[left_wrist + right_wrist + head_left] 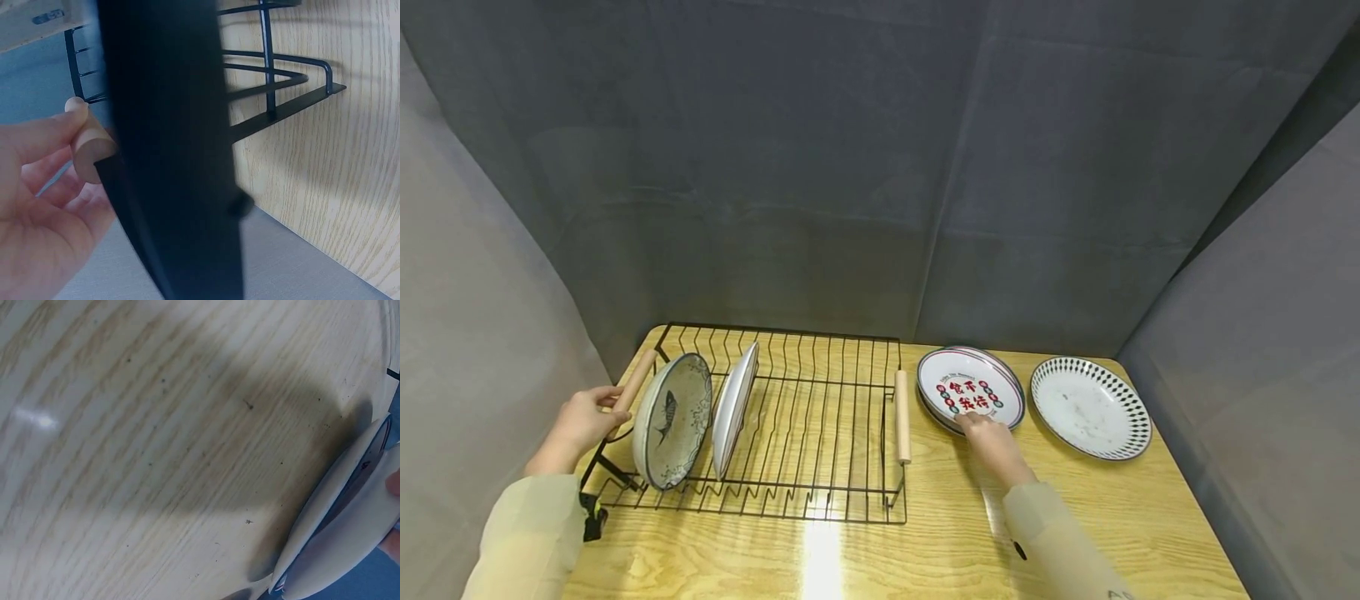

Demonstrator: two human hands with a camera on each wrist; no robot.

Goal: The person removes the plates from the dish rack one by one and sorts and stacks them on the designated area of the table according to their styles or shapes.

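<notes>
At the left end of a black wire dish rack [827, 382], my left hand [578, 422] grips its wooden handle [635, 380], thumb and fingers on either side in the left wrist view. Right of the rack, my right hand [994, 447] pinches the near rim of a white plate [946, 372] with red characters. This plate lies over a second plate [334, 494]; in the right wrist view a gap shows between their rims. A fish-patterned dish [685, 425] and a white dish [733, 412] stand on edge in the rack's left part.
A white oval dish [1086, 410] with a dark patterned rim lies on the wooden table [730, 558] at the far right. The rack's right wooden handle [902, 417] stands between the rack and the plates. Grey cloth walls [820, 183] close off the back and sides.
</notes>
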